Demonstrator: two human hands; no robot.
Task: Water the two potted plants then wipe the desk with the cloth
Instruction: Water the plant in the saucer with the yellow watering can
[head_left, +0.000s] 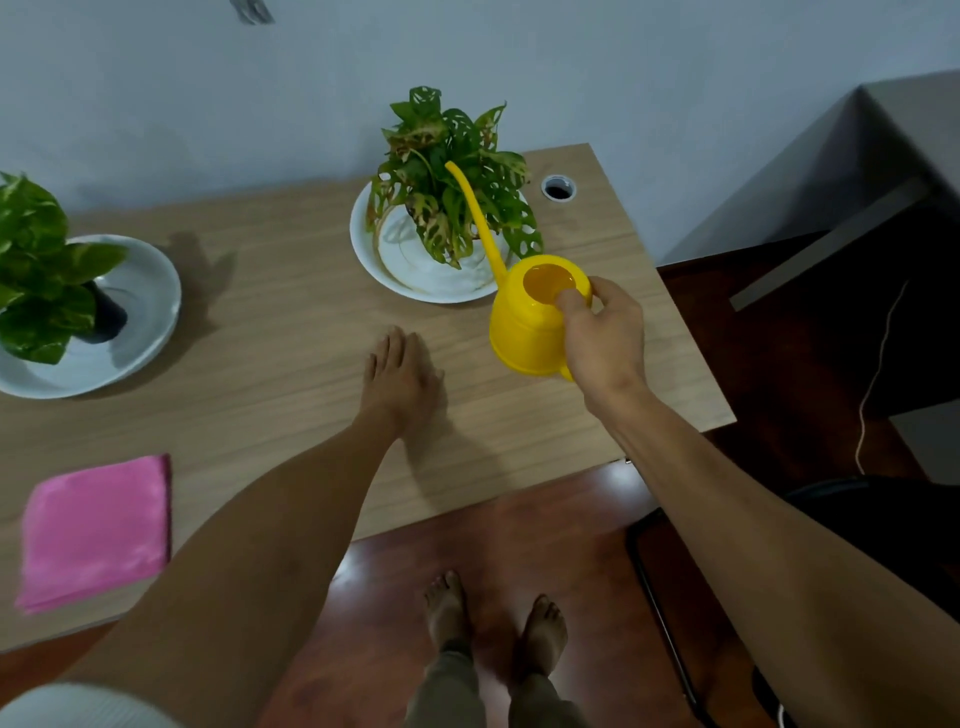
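Observation:
My right hand (605, 332) grips the handle of a yellow watering can (524, 322), held just above the wooden desk (291, 291). Its long spout reaches up into the leaves of the holey-leaved potted plant (452, 182), which stands in a white dish (410, 275) at the back right. A second potted plant (36, 270) with broad green leaves sits in a white dish (140, 312) at the far left. My left hand (400, 376) lies flat on the desk, fingers together, holding nothing. A folded pink cloth (96, 530) rests near the front left edge.
A round cable hole (558, 188) opens in the desk's back right corner. A grey wall runs behind the desk. A grey cabinet (857, 182) stands to the right, with a thin cable and a black chair frame (660, 597) below. My bare feet stand on the red-brown floor.

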